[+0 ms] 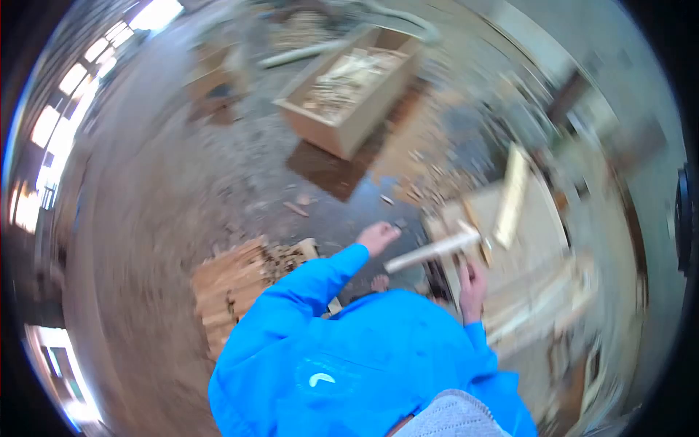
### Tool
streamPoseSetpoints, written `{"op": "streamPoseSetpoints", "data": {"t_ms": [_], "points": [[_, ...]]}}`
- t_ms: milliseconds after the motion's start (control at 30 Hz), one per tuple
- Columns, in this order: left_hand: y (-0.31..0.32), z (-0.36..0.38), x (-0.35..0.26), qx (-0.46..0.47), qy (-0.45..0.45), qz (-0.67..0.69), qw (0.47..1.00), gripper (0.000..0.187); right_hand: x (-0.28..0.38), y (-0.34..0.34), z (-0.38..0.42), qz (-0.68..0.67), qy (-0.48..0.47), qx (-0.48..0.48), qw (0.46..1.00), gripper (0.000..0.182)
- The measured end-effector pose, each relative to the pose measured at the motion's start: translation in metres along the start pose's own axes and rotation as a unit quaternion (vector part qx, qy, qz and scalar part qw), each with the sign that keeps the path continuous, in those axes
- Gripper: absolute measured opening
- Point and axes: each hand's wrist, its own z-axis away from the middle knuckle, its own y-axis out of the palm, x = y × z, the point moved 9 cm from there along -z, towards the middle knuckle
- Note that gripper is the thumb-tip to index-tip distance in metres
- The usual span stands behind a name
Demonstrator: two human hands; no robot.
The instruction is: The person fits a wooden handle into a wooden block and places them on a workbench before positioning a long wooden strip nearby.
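If careless with the jutting end, could knock the wooden strip [433, 252] off the tabletop [542, 224]; cannot tell, through blur, of any grip by half-curled right hand [473, 289] beside or loosely closed left hand [376, 238].

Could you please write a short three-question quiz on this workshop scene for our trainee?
1. Multiple choice: which is nearer the pale work surface?
A) the left hand
B) the right hand
C) both equally

2. True or false: the stack of wooden strips lies on the person's right.

3. Fill in the blank: the long open box beyond the hands holds pieces of ____.

Key: 1. B; 2. false, it lies on the person's left; 3. wood.
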Motion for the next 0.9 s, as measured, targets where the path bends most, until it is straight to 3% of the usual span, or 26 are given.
{"op": "streamPoseSetpoints", "data": {"t_ms": [100,267,333,400,467,600,733,800,900], "points": [[0.047,-0.013,-0.049,0.044,0.05,-0.043,0.997,0.064,-0.033,-0.065,0.016,-0.001,-0.004,-0.138,0.99,0.035],[0.131,-0.02,-0.061,0.118,0.095,-0.111,0.982,0.06,-0.063,-0.202,0.059,0.072,0.112,-0.304,0.944,0.039],[0.141,-0.016,-0.06,0.156,0.053,-0.188,0.968,0.055,-0.083,-0.241,0.087,0.102,0.118,-0.395,0.906,0.042],[0.151,-0.018,-0.061,0.161,0.061,-0.202,0.964,0.054,-0.103,-0.266,0.112,0.141,0.155,-0.422,0.882,0.045],[0.158,-0.017,-0.056,0.163,0.061,-0.219,0.96,0.053,-0.119,-0.274,0.132,0.177,0.195,-0.437,0.86,0.048],[0.158,-0.012,-0.068,0.126,0.072,-0.225,0.963,0.054,-0.131,-0.261,0.121,0.221,0.203,-0.366,0.881,0.055],[0.157,-0.013,-0.069,0.112,0.059,-0.246,0.961,0.056,-0.149,-0.254,0.096,0.221,0.235,-0.368,0.872,0.054],[0.154,-0.011,-0.074,0.106,0.078,-0.261,0.956,0.056,-0.164,-0.253,0.08,0.243,0.264,-0.312,0.88,0.045],[0.153,-0.006,-0.082,0.105,0.09,-0.272,0.952,0.056,-0.158,-0.255,0.067,0.213,0.19,-0.363,0.887,0.037]]}}
